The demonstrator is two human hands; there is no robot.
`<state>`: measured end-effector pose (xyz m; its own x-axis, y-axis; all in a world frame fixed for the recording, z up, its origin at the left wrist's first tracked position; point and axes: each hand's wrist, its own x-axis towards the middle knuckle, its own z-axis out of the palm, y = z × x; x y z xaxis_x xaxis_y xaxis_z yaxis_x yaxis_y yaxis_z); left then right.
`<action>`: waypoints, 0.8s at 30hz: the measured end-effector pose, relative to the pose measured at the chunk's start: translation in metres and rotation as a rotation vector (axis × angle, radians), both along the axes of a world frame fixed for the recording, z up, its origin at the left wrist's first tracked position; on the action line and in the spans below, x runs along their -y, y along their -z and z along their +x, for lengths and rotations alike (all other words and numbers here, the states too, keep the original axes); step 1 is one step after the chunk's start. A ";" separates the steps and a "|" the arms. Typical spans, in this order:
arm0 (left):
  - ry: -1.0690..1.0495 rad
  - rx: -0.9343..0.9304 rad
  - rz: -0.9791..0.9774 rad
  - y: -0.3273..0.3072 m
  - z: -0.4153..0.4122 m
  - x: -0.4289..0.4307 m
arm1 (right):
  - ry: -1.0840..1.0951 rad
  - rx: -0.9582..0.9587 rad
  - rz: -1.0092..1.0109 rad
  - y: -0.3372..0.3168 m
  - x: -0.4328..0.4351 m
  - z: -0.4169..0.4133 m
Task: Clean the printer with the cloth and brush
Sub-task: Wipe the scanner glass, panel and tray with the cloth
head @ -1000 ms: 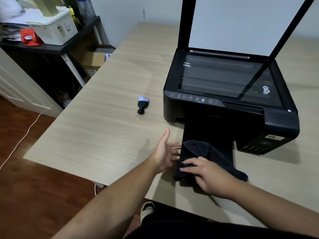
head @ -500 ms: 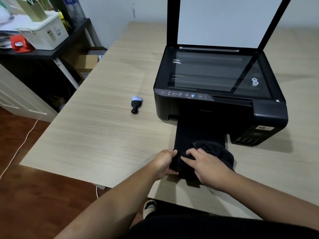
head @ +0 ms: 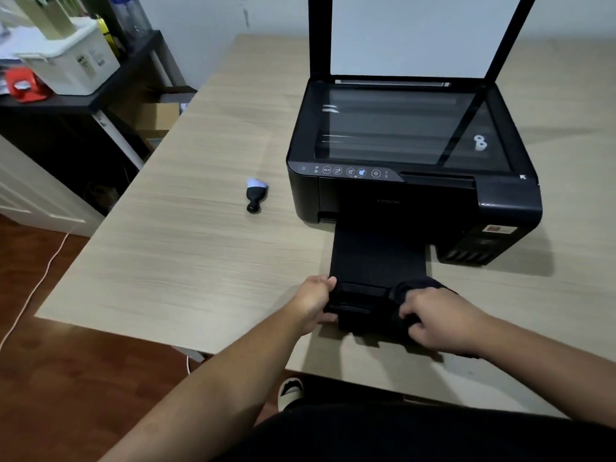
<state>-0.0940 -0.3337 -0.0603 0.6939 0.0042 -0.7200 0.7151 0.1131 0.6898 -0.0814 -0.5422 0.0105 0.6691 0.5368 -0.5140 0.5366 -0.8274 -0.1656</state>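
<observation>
A black printer (head: 506, 198) stands on the wooden table (head: 186, 255) with its scanner lid (head: 410, 31) raised and its black output tray (head: 376, 258) pulled out toward me. My left hand (head: 315, 300) grips the tray's front left corner. My right hand (head: 436, 320) presses a dark cloth (head: 413, 285) on the tray's front right end, fingers curled into it. A small black brush with pale bristles (head: 255, 195) lies on the table left of the printer, untouched.
The table's left edge drops to a wooden floor with a white cable (head: 36, 285). A dark shelf (head: 86, 101) at the far left carries a white box (head: 71, 65) and a red object (head: 21, 85). A cardboard box (head: 156, 118) sits beneath.
My left hand went from open beside the tray to gripping its front left corner. My right hand slid the cloth rightward along the tray's front end.
</observation>
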 end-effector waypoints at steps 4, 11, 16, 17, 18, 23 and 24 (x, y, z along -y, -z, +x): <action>-0.024 0.035 0.072 -0.001 -0.002 0.006 | -0.097 -0.037 0.329 0.005 -0.055 -0.020; 0.019 -0.005 0.016 -0.004 -0.003 0.004 | 0.015 -0.128 0.243 0.001 0.006 -0.011; 0.036 -0.032 -0.022 -0.012 0.001 -0.003 | 0.236 0.010 0.160 -0.025 0.027 0.031; 0.043 -0.031 -0.010 -0.014 0.002 -0.005 | 0.285 0.086 0.226 -0.023 0.024 0.035; 0.046 -0.029 0.002 -0.016 0.003 -0.005 | 0.343 0.155 0.296 -0.018 0.019 0.036; 0.022 -0.008 0.049 -0.017 0.004 -0.002 | 0.359 0.231 0.305 0.038 0.007 0.012; 0.015 -0.006 0.052 -0.018 0.004 -0.001 | 0.342 0.242 0.280 0.041 0.014 0.006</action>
<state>-0.0905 -0.3327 -0.0419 0.6895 0.0317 -0.7236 0.7208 0.0669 0.6899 -0.0751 -0.5559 -0.0302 0.9129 0.3614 -0.1898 0.2932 -0.9040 -0.3111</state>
